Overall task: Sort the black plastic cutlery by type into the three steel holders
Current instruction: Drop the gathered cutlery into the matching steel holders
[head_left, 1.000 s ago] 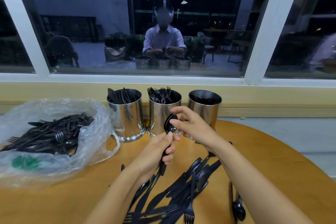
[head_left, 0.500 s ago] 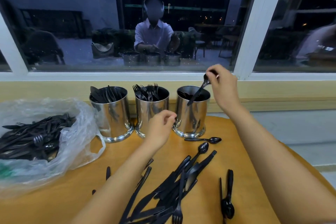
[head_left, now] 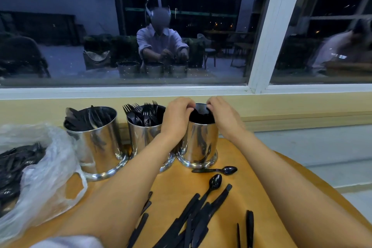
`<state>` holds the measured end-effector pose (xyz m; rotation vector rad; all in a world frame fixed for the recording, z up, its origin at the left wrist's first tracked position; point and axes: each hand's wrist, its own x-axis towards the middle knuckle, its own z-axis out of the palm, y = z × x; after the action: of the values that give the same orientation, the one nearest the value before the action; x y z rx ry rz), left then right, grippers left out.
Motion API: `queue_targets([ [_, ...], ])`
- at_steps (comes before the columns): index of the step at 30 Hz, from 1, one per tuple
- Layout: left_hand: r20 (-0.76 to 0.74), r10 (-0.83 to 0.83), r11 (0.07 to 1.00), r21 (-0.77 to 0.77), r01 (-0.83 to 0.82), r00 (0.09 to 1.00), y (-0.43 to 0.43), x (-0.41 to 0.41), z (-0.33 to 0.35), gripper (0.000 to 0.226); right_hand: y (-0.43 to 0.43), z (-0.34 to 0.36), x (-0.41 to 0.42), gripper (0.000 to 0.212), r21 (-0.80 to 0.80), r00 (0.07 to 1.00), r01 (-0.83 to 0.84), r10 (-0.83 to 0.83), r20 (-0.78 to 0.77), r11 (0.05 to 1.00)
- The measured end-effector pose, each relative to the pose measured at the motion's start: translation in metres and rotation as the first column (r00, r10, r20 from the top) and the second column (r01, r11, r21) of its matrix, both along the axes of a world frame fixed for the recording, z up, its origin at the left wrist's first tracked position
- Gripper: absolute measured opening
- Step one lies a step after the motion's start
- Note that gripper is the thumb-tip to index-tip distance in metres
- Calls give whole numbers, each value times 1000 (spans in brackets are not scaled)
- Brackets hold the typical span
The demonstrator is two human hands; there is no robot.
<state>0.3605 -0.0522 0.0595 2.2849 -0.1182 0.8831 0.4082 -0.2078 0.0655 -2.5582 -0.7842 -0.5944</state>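
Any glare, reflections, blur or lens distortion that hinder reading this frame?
Head view: dark window glass mirrors the person; wide-angle skews white window frame; rightmost shiny steel holder carries dark reflections, its black contents lost in shadow; left hand and right hand at its rim sharp.

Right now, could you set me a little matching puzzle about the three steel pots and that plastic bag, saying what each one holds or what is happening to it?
Things:
1 left holder
2 middle holder
3 right holder
4 plastic bag

States:
A forks standing tines up
B left hand and right hand at its rim
C lies far left, heap of cutlery inside
D flat dark pieces, likely knives

Pairs: 1-D, 2-A, 3-B, 4-C.
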Motion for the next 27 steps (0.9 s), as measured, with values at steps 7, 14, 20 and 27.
queue_targets([
  [7,-87,-64,995,66,70,994,-4,12,-6,15,-5,-34,15,46,-4,995,-42,42,-87,999],
  [14,-348,-96,980,132,150,932,-1,16,10,26,-14,-30,3,33,158,998,-43,50,-42,987],
  [20,-128,-64,998,-3,64,990,7,-73,-7,24,-41,-38,-65,29,288,990,-53,88,-109,956],
  [27,-385,80,995,90,-49,919,55,-236,-88,38,-73,-105,-183,39,107,890,-46,90,-446,993],
])
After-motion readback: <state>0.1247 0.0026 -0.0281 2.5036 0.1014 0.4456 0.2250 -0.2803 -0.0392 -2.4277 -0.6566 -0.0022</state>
